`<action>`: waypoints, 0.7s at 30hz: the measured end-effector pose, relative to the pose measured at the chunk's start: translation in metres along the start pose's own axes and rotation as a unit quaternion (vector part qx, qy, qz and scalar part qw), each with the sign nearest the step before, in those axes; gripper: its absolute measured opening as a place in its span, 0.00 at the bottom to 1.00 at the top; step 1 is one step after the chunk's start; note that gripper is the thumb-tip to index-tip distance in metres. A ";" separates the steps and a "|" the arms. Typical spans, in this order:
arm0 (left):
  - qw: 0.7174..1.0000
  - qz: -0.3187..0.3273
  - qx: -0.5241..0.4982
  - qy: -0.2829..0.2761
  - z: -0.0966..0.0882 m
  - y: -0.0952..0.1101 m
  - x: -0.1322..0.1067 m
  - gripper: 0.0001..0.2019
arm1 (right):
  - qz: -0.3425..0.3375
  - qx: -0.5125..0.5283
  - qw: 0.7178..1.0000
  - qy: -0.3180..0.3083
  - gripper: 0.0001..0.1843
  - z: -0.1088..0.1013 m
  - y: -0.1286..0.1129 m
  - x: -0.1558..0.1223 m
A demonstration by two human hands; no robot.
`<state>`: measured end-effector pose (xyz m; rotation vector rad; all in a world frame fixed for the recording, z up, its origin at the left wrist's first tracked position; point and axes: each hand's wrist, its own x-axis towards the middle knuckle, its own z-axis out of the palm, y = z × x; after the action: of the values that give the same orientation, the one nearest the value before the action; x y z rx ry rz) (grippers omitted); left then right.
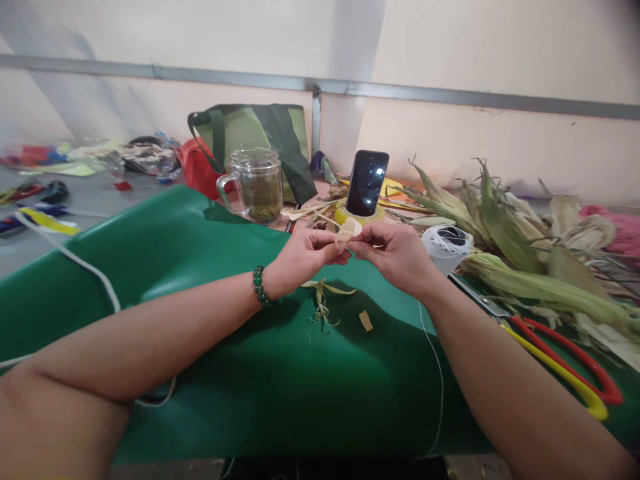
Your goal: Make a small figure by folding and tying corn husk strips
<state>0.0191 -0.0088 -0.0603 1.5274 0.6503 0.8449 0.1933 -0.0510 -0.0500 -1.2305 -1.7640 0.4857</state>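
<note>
My left hand (306, 257) and my right hand (395, 252) meet above the green sheet (210, 267), fingers pinched together on a small pale strip of corn husk (349, 229) curled between them. A green bead bracelet (260, 285) circles my left wrist. Below the hands a knotted scrap of husk (323, 298) and a small tan snippet (366, 321) lie on the sheet. A spool of white thread (447, 245) stands just right of my right hand, and a thin thread (440, 373) runs down beside my right forearm.
A pile of corn husks (520, 253) fills the right side. Red and yellow handled scissors (565, 360) lie at the right. A phone (367, 183) stands propped behind the hands, beside a glass mug (256, 184) and a green bag (260, 137). A white cord (70, 257) crosses the left.
</note>
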 end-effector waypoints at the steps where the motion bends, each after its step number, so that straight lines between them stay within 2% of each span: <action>1: 1.000 0.008 0.011 0.000 0.001 0.001 0.000 0.08 | 0.017 0.015 1.000 -0.001 0.08 0.000 -0.001 0.000; 6: 0.998 0.035 0.054 0.001 0.001 0.003 -0.001 0.10 | 0.114 0.154 0.981 -0.003 0.11 0.002 -0.002 0.001; 9: 0.996 0.052 0.073 0.000 0.000 0.002 -0.001 0.13 | 0.132 0.222 0.966 0.003 0.15 0.005 -0.001 0.003; 12: 0.991 0.082 0.106 0.026 -0.002 0.000 0.000 0.15 | 0.136 0.235 0.963 -0.003 0.15 0.007 0.002 0.003; 16: 0.996 0.057 0.061 0.038 -0.004 -0.002 0.002 0.17 | 0.079 0.199 0.977 0.007 0.14 0.007 0.004 0.002; 21: 0.999 0.006 0.006 0.036 -0.005 0.000 0.004 0.15 | -0.033 0.068 0.997 0.033 0.08 0.006 0.005 -0.001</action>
<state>0.0175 -0.0033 -0.0599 1.5188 0.7006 0.9097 0.1907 -0.0484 -0.0572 -1.0792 -1.6809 0.5118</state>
